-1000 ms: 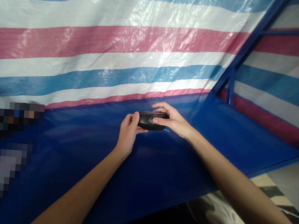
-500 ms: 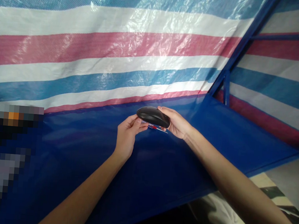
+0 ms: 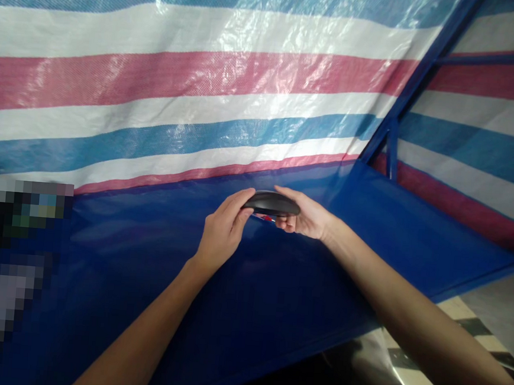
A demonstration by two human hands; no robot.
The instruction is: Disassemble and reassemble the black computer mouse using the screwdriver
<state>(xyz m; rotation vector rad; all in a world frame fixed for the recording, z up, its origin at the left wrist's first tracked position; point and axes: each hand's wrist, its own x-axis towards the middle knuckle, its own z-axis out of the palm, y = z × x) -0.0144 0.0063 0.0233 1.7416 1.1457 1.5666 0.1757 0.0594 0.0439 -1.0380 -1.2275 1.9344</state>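
Observation:
A black computer mouse (image 3: pixel 273 203) is held up over the blue tabletop, its rounded side seen edge-on. My left hand (image 3: pixel 225 222) grips its left end, thumb below and fingers on top. At the right end my right hand (image 3: pixel 306 215) is closed on it, with the index finger along the upper edge and the other fingers curled beneath. Just under the mouse, between both hands, shows a thin red tool with a metal shaft, perhaps a small screwdriver (image 3: pixel 267 218). Most of it is hidden; whether a hand holds it I cannot tell.
The blue tabletop (image 3: pixel 276 289) spreads under my hands. Behind it hangs a striped plastic sheet (image 3: pixel 204 75). A blue metal frame post (image 3: pixel 394 111) rises at the back right. Pixelated areas cover the left edge. Below the right edge lies something pale and dark striped (image 3: pixel 417 359).
The mouse has moved slightly right and sits more level. My left fingers have shifted up onto its top. Less of the thin red tool shows below it.

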